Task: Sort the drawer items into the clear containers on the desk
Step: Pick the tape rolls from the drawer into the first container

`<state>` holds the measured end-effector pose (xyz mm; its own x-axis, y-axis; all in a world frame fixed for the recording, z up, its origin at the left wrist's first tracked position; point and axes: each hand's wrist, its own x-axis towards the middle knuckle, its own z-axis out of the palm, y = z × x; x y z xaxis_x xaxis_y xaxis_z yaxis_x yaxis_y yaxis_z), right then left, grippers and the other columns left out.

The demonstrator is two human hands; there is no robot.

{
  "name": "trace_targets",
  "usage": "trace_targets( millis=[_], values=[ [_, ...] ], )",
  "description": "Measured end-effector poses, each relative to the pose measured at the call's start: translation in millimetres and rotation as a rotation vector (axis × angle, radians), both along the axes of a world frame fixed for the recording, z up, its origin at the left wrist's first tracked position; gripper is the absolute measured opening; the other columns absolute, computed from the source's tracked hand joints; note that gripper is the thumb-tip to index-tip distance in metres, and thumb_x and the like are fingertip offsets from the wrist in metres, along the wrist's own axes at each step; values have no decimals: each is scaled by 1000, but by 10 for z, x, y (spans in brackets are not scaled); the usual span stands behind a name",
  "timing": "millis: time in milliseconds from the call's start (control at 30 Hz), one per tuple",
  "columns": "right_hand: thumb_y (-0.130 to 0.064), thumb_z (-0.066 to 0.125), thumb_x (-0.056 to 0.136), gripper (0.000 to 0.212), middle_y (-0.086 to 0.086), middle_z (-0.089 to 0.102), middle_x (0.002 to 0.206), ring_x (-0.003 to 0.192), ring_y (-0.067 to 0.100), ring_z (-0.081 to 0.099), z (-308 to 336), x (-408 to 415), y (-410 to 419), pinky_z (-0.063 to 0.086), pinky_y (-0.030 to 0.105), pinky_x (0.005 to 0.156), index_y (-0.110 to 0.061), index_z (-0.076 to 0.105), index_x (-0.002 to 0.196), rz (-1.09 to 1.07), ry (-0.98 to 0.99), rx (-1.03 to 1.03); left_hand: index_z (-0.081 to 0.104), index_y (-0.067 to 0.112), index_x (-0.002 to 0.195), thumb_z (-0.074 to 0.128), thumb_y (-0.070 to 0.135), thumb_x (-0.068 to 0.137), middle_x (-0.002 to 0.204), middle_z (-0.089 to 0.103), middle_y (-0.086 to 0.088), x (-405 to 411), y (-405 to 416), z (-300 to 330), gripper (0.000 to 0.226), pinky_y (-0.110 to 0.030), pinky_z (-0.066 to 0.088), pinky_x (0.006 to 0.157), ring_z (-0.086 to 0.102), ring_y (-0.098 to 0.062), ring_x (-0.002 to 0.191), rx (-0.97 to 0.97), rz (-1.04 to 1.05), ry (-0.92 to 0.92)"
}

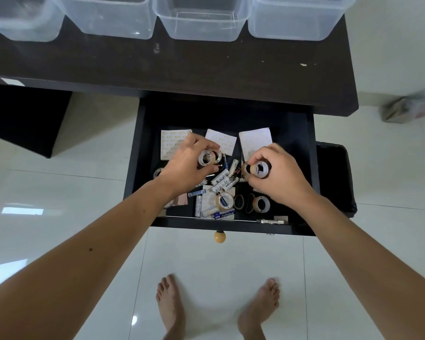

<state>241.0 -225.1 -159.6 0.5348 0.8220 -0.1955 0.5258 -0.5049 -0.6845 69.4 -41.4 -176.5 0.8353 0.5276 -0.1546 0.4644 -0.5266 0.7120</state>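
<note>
While both hands work above the open drawer (142, 143), the left hand (189, 165) clamps tape rolls (209, 157) and the right hand (277, 173) clamps another roll (260, 169); stacked rolls may slip before reaching the clear containers (201, 20) along the desk's far edge.

Bright, even daylight w/ window glare on floor tiles (22, 211) — wide-angle warp, blurry edges.

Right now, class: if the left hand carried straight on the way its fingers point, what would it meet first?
The left hand, gripping a tape roll, points up and to the right across the open drawer. First in that line is probably the middle white card, just beyond its fingertips, though depth is hard to judge from this view.
</note>
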Motion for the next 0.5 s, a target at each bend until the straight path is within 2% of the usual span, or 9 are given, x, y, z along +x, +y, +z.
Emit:
trace_targets(
  millis=[67, 167, 267, 333, 400, 500],
  values=[
    [-23, 90, 82, 28, -7, 57, 112, 96, 9, 61, -39, 24, 28, 44, 14, 79, -28, 69, 99, -3, -20, -23, 56, 25, 146, 81, 28, 92, 140, 49, 3, 14, 15, -5, 59, -32, 48, 109, 55, -16, 125, 8, -12, 36],
    [-20, 92, 80, 31, -6, 57, 111, 95, 12, 62, -94, 68, 51, 45, 19, 77, -27, 73, 103, -5, -24, -42, 54, 25, 150, 78, 32, 94, 142, 51, 0, 37, 27, -24, 61, -32, 43, 112, 51, -19, 131, 28, -39, 71],
    [-19, 93, 80, 41, -3, 56, 116, 101, 16, 61, -120, 94, 53, 49, 28, 88, -25, 77, 117, 45, -37, -94, 59, 27, 147, 79, 33, 93, 138, 53, 1, 47, 25, -62, 58, -34, 41, 113, 50, -20, 131, 56, -43, 80],
    [-18, 93, 80, 49, -3, 54, 118, 104, 16, 60, -128, 97, 46, 50, 30, 93, -26, 75, 124, 78, -43, -125, 60, 29, 143, 82, 32, 91, 135, 54, 2, 53, 34, -90, 57, -41, 44, 114, 52, -21, 130, 60, -32, 77],
    [-18, 92, 80, 48, -5, 52, 117, 104, 15, 58, -120, 85, 45, 49, 29, 92, -27, 74, 124, 83, -45, -135, 60, 28, 142, 83, 29, 89, 133, 54, 2, 50, 35, -105, 57, -46, 47, 112, 54, -22, 128, 68, -31, 78],
    [-18, 94, 77, 46, -7, 53, 114, 101, 14, 58, -106, 85, 50, 43, 25, 84, -27, 73, 116, 72, -38, -137, 61, 28, 143, 80, 26, 92, 130, 52, 0, 40, 26, -117, 54, -44, 48, 110, 54, -22, 125, 107, -66, 59]
  ],
)
